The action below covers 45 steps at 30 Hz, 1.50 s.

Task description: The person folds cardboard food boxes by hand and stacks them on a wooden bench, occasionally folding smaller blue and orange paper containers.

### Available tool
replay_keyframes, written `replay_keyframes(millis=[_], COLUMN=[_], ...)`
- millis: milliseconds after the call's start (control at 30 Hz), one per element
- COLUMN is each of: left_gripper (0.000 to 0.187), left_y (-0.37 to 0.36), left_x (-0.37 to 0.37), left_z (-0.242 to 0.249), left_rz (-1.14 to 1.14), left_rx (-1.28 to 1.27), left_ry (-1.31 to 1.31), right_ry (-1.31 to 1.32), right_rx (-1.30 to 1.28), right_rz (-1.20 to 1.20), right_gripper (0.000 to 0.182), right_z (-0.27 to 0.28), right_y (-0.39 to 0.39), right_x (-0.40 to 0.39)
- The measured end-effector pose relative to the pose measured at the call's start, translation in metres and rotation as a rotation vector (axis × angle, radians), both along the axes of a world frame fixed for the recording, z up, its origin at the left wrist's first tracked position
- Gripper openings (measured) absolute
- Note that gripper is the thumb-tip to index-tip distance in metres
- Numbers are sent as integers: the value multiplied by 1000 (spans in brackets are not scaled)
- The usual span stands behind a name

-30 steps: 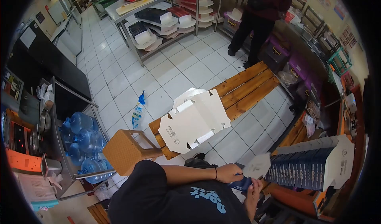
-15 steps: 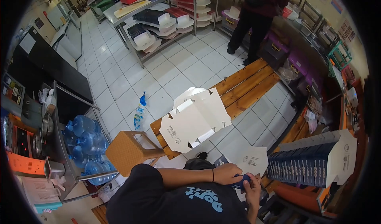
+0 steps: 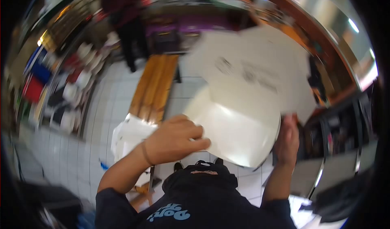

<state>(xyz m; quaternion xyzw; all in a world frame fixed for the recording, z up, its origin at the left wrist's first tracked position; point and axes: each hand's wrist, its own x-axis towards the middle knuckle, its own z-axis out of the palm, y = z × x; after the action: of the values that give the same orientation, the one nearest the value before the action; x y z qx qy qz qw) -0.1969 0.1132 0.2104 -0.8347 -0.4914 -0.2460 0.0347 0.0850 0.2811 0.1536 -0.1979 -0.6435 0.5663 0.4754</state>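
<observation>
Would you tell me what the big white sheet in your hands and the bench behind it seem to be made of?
White sheet: probably thin cardboard with a smooth, slightly glossy face; it catches light and shows fold flaps. Bench: apparently wood, in orange-brown slats; blur hides the grain.

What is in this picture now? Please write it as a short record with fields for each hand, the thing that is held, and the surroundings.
left hand: left hand grips the left edge of the sheet, fingers on top
right hand: right hand holds the sheet's right edge
held thing: large white flat cardboard box sheet, raised, blurred, faint print on it
below: stack of white flat sheets on the long wooden slatted bench
background: a standing person in dark clothes
image: strongly blurred
</observation>
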Motion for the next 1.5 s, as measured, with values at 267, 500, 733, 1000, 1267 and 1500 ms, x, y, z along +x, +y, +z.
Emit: replay_keyframes(millis=[267,500,733,1000,1267,1500], left_gripper=[8,10,7,5,8,10], left_y=[168,227,232,240,251,254], left_x=[88,86,85,92,88,91], left_z=[70,9,2,9,11,18], left_rz=[-25,170,246,280,227,243], left_rx=[90,-130,-63,-133,-191,-243], left_ry=[-139,26,331,395,429,434], right_ry=[-373,-554,-599,-510,-458,-364], right_rx=[-5,75,-23,-107,-132,-138], right_rz=[-462,-357,-169,65,75,69], right_gripper=[54,52,52,63,61,61], right_z=[29,5,17,7,-1,-11], right_y=[161,188,186,198,201,198], right_x=[33,19,39,38,38,37])
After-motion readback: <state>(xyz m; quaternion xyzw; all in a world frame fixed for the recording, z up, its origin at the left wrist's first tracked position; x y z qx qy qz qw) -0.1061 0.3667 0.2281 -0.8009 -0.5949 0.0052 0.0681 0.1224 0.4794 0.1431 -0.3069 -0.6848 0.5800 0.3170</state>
